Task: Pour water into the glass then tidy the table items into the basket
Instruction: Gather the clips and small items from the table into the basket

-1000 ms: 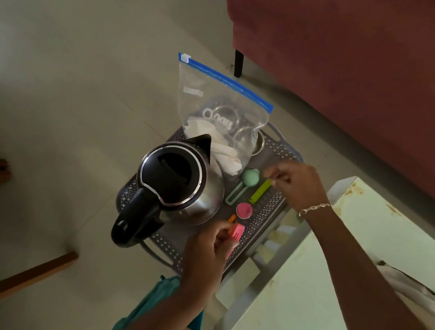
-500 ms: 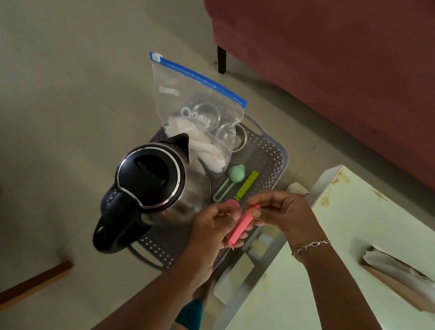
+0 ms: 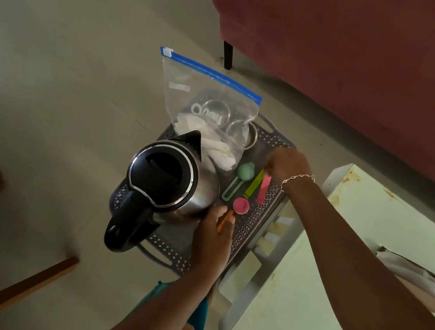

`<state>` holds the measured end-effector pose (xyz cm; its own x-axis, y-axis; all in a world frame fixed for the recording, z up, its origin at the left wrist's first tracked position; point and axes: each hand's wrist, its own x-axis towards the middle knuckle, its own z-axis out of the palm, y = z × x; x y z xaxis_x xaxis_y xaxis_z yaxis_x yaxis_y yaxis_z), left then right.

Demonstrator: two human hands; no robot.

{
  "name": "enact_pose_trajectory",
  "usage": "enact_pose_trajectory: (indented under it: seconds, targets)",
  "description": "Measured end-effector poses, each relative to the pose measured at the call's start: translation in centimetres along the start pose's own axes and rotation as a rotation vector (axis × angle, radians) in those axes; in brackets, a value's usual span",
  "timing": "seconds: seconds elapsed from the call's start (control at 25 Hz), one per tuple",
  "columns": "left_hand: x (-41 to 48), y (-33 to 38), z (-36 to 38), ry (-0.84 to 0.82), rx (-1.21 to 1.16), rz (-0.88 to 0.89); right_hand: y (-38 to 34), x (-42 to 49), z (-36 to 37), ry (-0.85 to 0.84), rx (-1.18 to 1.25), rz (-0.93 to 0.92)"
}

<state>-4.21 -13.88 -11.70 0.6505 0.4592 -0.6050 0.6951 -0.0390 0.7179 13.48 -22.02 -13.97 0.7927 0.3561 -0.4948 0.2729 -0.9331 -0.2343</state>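
The kettle stands in the basket just beside the left hand, which pinches the pink scoop by its orange handle, so 1 nudge could tip it, while the right hand, grip not discernible, meets the pink strip near the rim, where it could slip out.

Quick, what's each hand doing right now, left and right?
Left hand: holding the orange stick.
Right hand: at the top of the pink strip; grip cannot be told.
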Motion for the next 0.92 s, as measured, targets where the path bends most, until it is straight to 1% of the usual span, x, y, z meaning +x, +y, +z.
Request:
enact_pose_trajectory:
  seconds: [0.16, 0.32, 0.48, 0.56, 0.76, 0.84, 0.92]
  targets:
    - [0.3, -1.2, -0.3, -0.037, 0.069, 0.028, -0.4, 1.1, 1.6, -0.004, -0.197, -0.047]
    - [0.3, -1.8, -0.4, -0.056, 0.094, 0.037, -0.5, 1.6, 1.8, 0.010, -0.257, -0.055]
    - [0.5, -1.8, -0.1, -0.060, 0.116, 0.035, -0.1, 2.6, 1.7, -0.007, -0.235, -0.060]
    - [0.7, -1.7, 0.1, -0.053, 0.120, 0.023, 0.2, 2.9, 1.8, -0.048, -0.217, -0.079]
    - [0.4, -1.6, 0.6, -0.045, 0.140, 0.037, 0.6, 2.5, 2.4, -0.134, -0.187, -0.204]
    - [0.2, -1.5, 0.9, -0.029, 0.176, 0.080, 0.7, 2.0, 2.4, -0.090, -0.139, -0.215]
    - [-0.6, -1.2, 1.4, 0.015, 0.272, 0.205, 1.3, 0.7, 2.4, 0.074, -0.034, -0.198]
